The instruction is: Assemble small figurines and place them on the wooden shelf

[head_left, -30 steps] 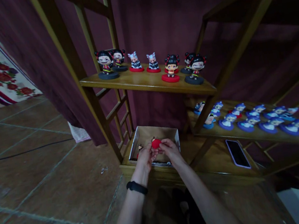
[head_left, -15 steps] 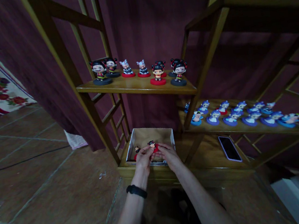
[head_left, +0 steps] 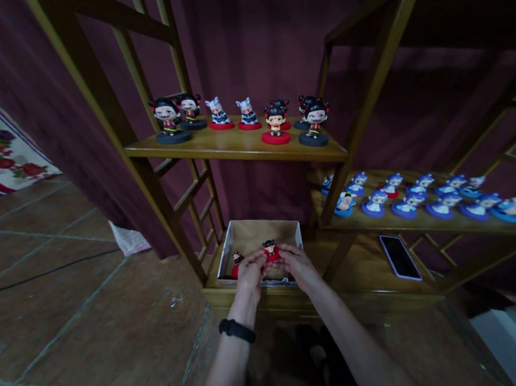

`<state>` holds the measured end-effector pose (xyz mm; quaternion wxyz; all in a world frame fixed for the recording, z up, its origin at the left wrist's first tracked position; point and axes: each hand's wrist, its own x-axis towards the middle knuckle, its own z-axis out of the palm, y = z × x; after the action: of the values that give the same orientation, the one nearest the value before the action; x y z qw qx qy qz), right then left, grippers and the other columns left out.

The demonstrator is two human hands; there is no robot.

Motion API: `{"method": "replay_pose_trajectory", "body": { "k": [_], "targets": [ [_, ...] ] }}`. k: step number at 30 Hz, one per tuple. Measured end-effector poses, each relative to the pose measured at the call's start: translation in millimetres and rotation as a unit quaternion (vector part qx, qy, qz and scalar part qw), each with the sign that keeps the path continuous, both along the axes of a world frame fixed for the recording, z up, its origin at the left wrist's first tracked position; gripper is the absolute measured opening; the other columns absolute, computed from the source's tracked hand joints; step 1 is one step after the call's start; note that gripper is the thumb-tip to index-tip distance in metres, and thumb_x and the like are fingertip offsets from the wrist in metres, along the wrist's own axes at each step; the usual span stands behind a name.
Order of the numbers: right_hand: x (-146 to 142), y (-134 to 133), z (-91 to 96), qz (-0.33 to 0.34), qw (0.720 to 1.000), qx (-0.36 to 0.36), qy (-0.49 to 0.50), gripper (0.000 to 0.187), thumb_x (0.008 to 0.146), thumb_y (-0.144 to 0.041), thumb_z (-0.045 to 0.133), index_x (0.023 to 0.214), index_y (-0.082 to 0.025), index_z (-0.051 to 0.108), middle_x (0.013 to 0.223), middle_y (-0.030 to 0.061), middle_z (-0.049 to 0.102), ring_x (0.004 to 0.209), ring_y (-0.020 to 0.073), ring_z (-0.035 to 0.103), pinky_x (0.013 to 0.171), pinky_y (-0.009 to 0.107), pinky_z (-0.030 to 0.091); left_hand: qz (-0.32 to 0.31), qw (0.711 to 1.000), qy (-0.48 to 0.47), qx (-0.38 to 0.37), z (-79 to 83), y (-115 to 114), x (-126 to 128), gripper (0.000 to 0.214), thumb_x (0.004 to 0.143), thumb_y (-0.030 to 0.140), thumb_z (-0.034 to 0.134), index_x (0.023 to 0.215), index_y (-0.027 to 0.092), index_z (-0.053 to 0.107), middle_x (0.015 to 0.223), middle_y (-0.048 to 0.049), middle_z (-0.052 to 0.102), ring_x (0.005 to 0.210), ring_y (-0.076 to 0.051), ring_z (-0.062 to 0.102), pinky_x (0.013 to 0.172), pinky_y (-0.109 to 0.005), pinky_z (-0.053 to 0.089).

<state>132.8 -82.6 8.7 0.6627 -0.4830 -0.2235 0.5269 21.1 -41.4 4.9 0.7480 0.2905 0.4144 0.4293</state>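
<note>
Between my two hands, over the front of an open cardboard box (head_left: 263, 225), is a small figurine (head_left: 271, 251) with black hair buns and a red body. The fingers of my left hand (head_left: 252, 271) are closed on its left side. My right hand (head_left: 297, 262) grips it from the right, so both hands share the hold. Inside the box, left of my left hand, rests another small figurine (head_left: 236, 260) with red at its bottom, partly covered by my fingers. The box stands on the low shelf board.
On the upper shelf (head_left: 230, 142) stand several figurines on black or red bases. Several blue and purple figurines (head_left: 406, 203) fill the right shelf. A phone (head_left: 400, 257) lies on the bottom board. A wooden post (head_left: 136, 166) rises at left, and a white box (head_left: 515, 335) sits at lower right.
The held figurine has shifted slightly right and now appears upright, its red body facing me. Both hands stay on it, with my right hand slightly further right. The view has shifted a little.
</note>
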Motion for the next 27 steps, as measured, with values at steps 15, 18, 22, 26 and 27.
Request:
{"method": "replay_pose_trajectory", "body": {
  "k": [15,18,22,26,27],
  "targets": [
    [17.5,-3.1,7.5,0.042,0.999,-0.005,-0.027,0.03,0.058,-0.03,0.071,0.084,-0.017,0.065,0.078,0.0023,0.069,0.061,0.0123,0.061,0.063,0.027,0.049,-0.032,0.999,0.003,0.021,2.2,-3.9,11.2,0.034,0.056,0.013,0.076,0.088,0.012,0.064,0.075,-0.005,0.068,0.059,-0.009,0.061,0.056,-0.018,0.047],
    [19.2,-2.8,6.7,0.042,0.999,-0.002,-0.021,0.03,0.058,-0.03,0.072,0.083,-0.017,0.064,0.078,0.0021,0.068,0.062,0.0119,0.061,0.063,0.027,0.049,-0.028,0.999,0.005,0.029,1.6,-4.2,12.7,0.036,0.055,0.014,0.076,0.088,0.012,0.063,0.072,-0.0042,0.067,0.059,-0.009,0.061,0.057,-0.018,0.047],
    [19.5,-2.9,7.2,0.044,0.999,0.001,-0.005,0.027,0.058,-0.029,0.072,0.08,-0.016,0.065,0.076,0.0018,0.068,0.063,0.0114,0.06,0.062,0.025,0.048,-0.028,0.999,0.016,0.044,-0.1,-3.3,13.9,0.038,0.053,0.014,0.077,0.087,0.012,0.062,0.068,-0.0026,0.066,0.057,-0.009,0.06,0.056,-0.018,0.046],
    [18.6,-3.1,7.8,0.043,0.999,0.003,0.01,0.025,0.057,-0.028,0.073,0.077,-0.015,0.065,0.077,0.0025,0.067,0.064,0.012,0.06,0.061,0.025,0.049,-0.021,0.998,0.028,0.055,-0.2,-2.9,13.9,0.038,0.051,0.015,0.077,0.086,0.012,0.062,0.066,-0.0012,0.065,0.056,-0.008,0.059,0.056,-0.018,0.045],
    [18.5,-2.9,7.6,0.042,0.999,0.002,0.014,0.025,0.057,-0.028,0.073,0.076,-0.015,0.065,0.077,0.0028,0.067,0.064,0.0123,0.06,0.061,0.025,0.049,-0.019,0.998,0.032,0.056,0.3,-3.0,13.7,0.039,0.051,0.015,0.078,0.086,0.012,0.062,0.065,-0.0008,0.064,0.056,-0.008,0.059,0.056,-0.018,0.044]
  ]
}}
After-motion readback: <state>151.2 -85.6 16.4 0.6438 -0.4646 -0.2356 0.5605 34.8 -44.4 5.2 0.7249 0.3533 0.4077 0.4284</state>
